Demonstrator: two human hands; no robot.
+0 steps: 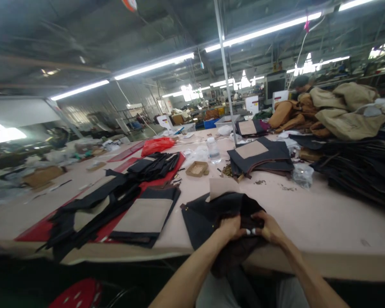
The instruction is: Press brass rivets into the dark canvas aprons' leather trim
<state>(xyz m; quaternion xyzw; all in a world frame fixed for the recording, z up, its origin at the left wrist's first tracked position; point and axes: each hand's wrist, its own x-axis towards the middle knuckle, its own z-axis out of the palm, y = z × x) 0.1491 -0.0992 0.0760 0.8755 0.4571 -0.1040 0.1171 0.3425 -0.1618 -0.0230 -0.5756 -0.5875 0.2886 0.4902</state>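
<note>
My left hand [231, 226] and my right hand [268, 227] meet at the near edge of the table, both closed on a dark fabric piece [208, 214] with a tan patch. The fingertips pinch together at the middle, where small pale tips show. The cloth bunches under my hands and hangs over the table edge toward my lap. What lies between the fingertips is too small to name.
A long pink table [324, 214] holds dark fabric panels with tan patches [144, 216], a stack of similar pieces [259, 156], a water bottle [213, 149], a small cardboard box [197, 168], a red bag [157, 145] and tan bags [340, 109]. A person sits far right.
</note>
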